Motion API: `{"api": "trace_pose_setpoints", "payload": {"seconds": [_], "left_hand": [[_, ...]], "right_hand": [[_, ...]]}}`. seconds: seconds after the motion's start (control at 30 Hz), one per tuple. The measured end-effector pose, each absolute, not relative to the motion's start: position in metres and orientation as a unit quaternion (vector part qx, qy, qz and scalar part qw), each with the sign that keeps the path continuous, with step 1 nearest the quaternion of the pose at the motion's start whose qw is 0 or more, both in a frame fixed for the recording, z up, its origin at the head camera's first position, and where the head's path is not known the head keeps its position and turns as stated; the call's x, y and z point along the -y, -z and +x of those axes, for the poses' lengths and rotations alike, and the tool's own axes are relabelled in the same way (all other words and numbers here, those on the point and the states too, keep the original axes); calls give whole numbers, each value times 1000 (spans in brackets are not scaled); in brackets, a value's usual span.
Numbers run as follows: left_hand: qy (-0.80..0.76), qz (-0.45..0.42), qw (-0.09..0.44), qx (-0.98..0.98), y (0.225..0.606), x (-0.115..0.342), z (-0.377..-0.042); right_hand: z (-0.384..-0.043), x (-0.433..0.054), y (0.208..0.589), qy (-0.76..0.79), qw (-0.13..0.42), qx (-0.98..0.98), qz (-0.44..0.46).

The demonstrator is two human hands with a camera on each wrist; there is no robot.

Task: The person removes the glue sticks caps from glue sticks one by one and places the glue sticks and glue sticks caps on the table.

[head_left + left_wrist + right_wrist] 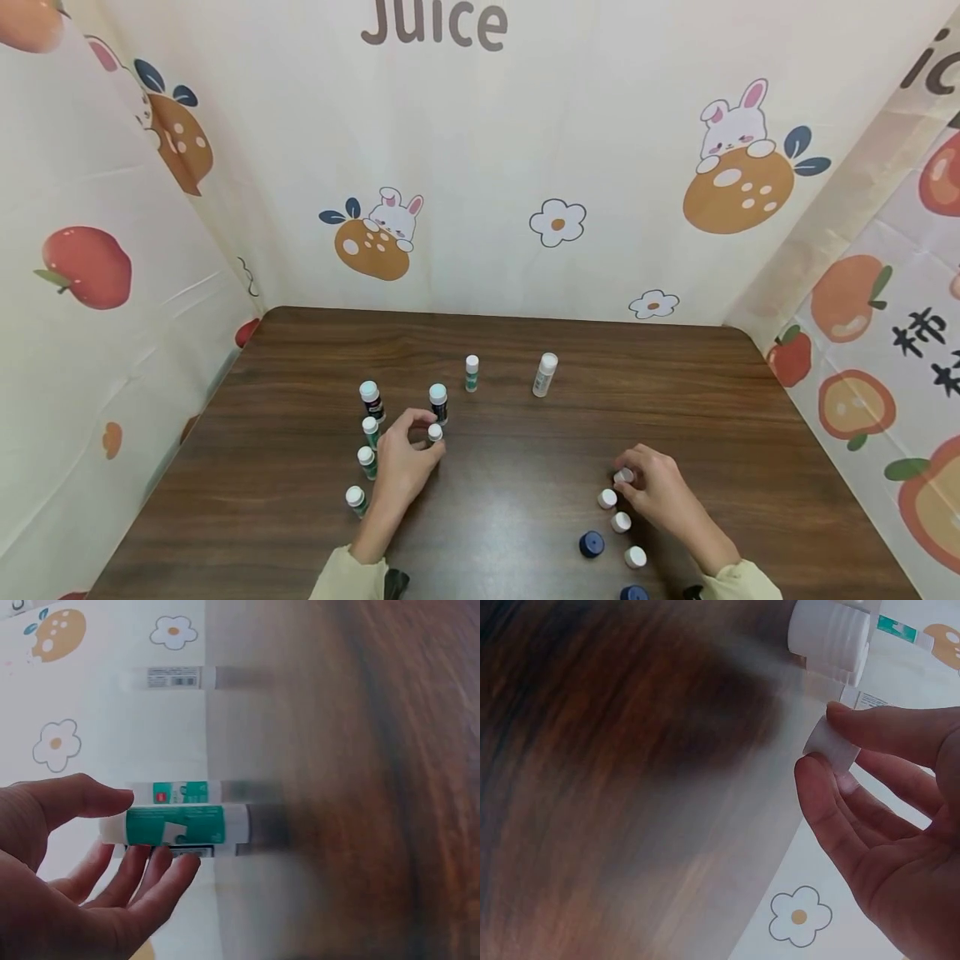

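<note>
My left hand (405, 462) is around a small white-topped glue stick (435, 432), thumb on one side and fingers on the other. In the left wrist view this glue stick (176, 825) has a green label; a slim gap shows between it and the thumb. Just behind it stands a dark glue stick (439, 406). On the right, my right hand (660, 490) pinches a white cap (831, 745) between thumb and fingertip. Nearest that hand, white caps (607, 498) form a rough line on the table, with a blue cap (592, 544) beside them.
Left of my left hand stands a column of glue sticks (367, 461), a dark one (372, 402) farthest back. Toward the back are a small green glue stick (472, 373) and a white one (544, 375). Another blue cap (634, 593) lies at the front. Printed curtains surround the brown table (510, 475).
</note>
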State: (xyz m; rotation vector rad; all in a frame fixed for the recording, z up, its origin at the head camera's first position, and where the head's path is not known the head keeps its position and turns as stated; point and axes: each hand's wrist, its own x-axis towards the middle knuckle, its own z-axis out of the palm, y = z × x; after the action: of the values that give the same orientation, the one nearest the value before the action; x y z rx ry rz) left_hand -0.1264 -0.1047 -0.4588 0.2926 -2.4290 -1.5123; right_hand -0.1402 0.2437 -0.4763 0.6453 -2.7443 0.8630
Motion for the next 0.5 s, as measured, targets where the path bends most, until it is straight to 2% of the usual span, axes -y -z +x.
{"api": "trace_pose_setpoints", "payload": {"seconds": [0.23,0.5], "left_hand": [[509,105,166,838,445,99,-124],[539,71,217,811,433,85,-129]], "right_hand": [[-140,-246,478,-296,73,929,210],[-138,-247,480,-282,57,935,208]]}}
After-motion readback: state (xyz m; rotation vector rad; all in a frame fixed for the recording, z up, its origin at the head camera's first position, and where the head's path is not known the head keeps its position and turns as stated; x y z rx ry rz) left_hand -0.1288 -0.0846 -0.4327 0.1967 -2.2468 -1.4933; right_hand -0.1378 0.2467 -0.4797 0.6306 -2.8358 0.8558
